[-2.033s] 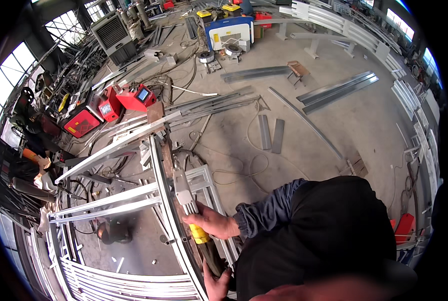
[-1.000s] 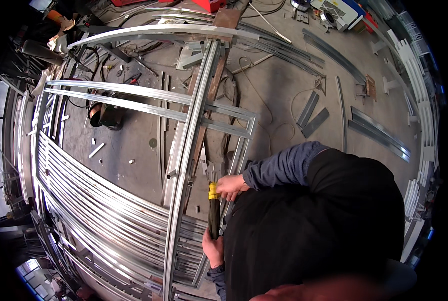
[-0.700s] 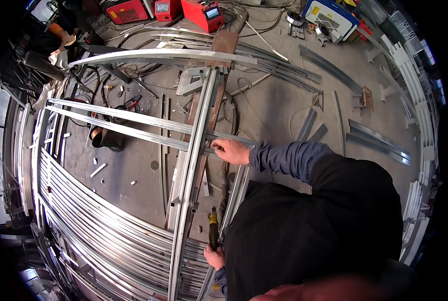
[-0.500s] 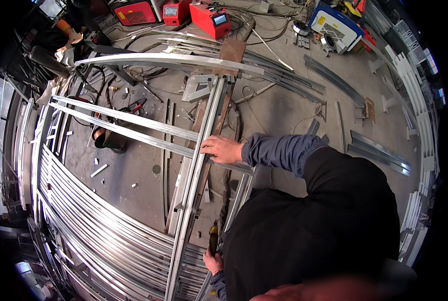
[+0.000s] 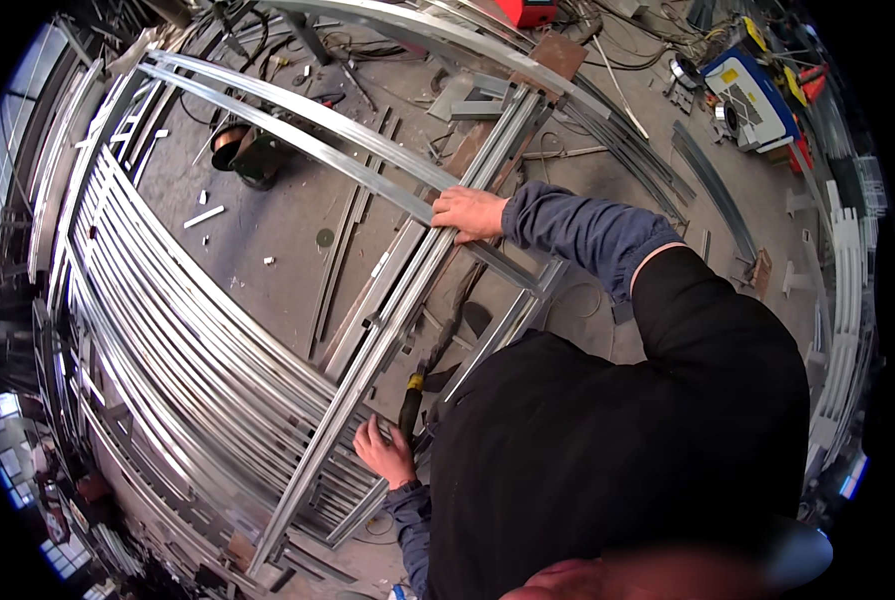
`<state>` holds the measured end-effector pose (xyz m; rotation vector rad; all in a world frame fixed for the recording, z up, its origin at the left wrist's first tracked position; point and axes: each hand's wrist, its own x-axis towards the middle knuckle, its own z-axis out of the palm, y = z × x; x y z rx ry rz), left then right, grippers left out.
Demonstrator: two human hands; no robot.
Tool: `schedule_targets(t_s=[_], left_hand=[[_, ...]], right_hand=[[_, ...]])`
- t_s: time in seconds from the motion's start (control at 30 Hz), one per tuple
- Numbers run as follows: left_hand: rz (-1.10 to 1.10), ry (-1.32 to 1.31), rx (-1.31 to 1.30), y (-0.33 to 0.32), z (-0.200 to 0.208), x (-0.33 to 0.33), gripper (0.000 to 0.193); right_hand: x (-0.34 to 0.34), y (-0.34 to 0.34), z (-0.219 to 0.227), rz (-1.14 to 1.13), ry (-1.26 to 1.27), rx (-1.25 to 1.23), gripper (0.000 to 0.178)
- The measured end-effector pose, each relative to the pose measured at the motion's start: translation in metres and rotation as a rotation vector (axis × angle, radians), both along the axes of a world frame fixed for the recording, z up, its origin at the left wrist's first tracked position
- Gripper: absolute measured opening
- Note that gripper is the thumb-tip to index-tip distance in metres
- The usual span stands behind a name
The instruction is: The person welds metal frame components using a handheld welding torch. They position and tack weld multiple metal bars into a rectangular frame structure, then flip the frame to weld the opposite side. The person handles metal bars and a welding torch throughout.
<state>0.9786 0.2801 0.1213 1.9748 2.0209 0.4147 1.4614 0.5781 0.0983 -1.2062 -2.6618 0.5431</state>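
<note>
My right hand (image 5: 467, 213) lies over a long silvery metal rail (image 5: 367, 362), its fingers curled over the edge where two thin crossbars (image 5: 297, 112) meet it. Lower in the picture, my left hand (image 5: 385, 455) has its fingers apart beside the same rail, near the ends of several parallel metal tubes (image 5: 182, 330). Right by that hand is a black tool handle with a yellow collar (image 5: 410, 405), joined to a dark cable; whether the thumb touches it is hard to tell. The rail, crossbars and tubes form one large frame.
A copper-coloured wire spool (image 5: 229, 148) stands on the floor beyond the crossbars. A curved metal bar (image 5: 417, 42) spans the far side. Blue-and-white machine (image 5: 752, 95) and loose angled profiles (image 5: 712, 185) are at the far right. Small offcuts (image 5: 204, 217) lie scattered on the floor.
The view has shifted, so the frame appears more slanted. My left hand has moved from around the black handle to beside the rail, fingers spread. My right hand stays at the crossbar joint.
</note>
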Motion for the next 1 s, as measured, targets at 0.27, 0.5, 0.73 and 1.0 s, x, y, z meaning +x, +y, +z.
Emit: schedule_targets(t_s=[0.27,0.5,0.73,1.0], left_hand=[[0.015,0.161,-0.129,0.071,-0.003,-0.052,0.081],[0.087,0.102,-0.126,0.066,-0.007,-0.103,0.064],[-0.018,0.100,-0.197,0.068,-0.005,-0.124,0.051],[-0.007,0.130,-0.206,0.070,0.036,-0.123,0.102]], right_hand=[[-0.003,0.013,0.010,0.121,-0.077,-0.060,0.057],[-0.005,0.011,0.024,0.116,-0.167,-0.078,0.062],[-0.011,0.016,0.047,-0.049,-0.141,-0.179,0.078],[0.074,0.045,0.060,-0.536,0.036,0.150,0.065]])
